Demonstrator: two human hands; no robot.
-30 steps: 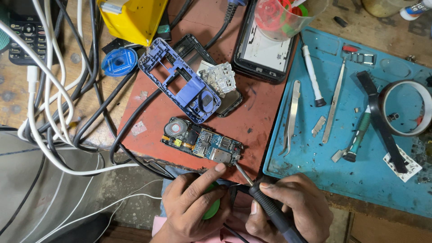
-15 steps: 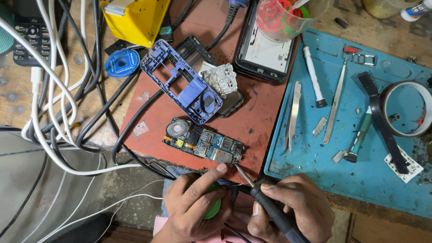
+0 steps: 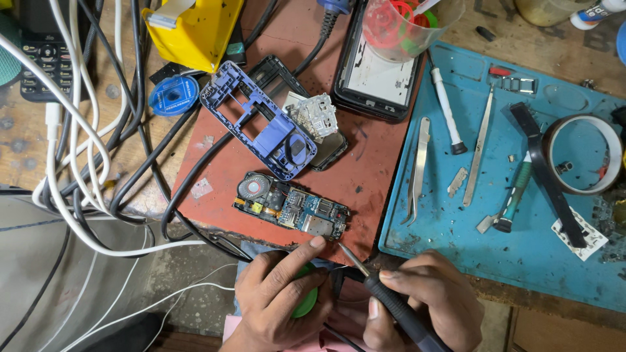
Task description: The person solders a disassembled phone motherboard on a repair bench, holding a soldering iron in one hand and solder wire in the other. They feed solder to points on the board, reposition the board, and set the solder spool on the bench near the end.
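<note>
Comparing against the frame half a second back: hands and board sit in the same places, no shift seen.
Right hand (image 3: 424, 300): fingers closed round the dark handle of the soldering iron (image 3: 391, 306), pen-style; grip unchanged.
Iron tip: points up and left, just beyond the right fingertips, near the lower right corner of the circuit board (image 3: 291, 206) but apart from it; same angle as before.
Left hand (image 3: 277, 300): fingers curled over a green round object (image 3: 306, 301), forefinger stretched toward the board's lower edge, its tip just short of it. Whether that hand clamps the green object I cannot tell.
Circuit board: bare, lying flat on the red mat (image 3: 222, 169), just above both sets of fingertips; not moved.
Blue phone frame (image 3: 257, 120): further up from the fingers, beyond the board, untouched.
Tweezers (image 3: 417, 169): on the blue mat (image 3: 521, 248), up and right of the right fingers, well apart.
</note>
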